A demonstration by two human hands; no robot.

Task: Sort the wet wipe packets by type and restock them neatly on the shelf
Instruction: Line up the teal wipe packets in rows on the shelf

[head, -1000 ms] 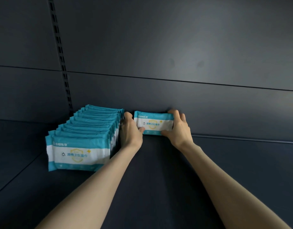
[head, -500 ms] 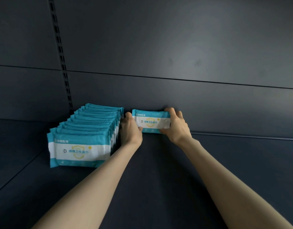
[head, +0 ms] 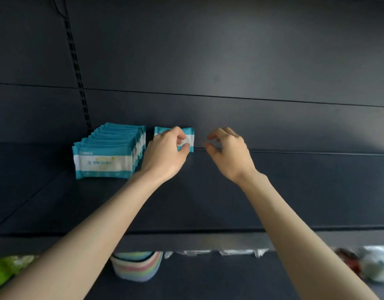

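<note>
Below at 6 o'clock, a striped tub (head: 136, 267) sits on a lower shelf (head: 208, 280). Up on the shelf (head: 186, 202), toward 10 o'clock, one row (head: 106, 154) of teal packets stands filed, apparently finished. Left grip (head: 165, 154) pinches a lone packet (head: 190, 135) upright against the back wall (head: 230, 113) at 12, likely opening a second row. Right grip (head: 230, 152), loosely curled, holds nothing, just beside it at 1. More stock isn't visible.

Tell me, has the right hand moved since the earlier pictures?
Yes. The right hand has let go of the single packet and moved to the right, off its end; a gap now separates them.
</note>
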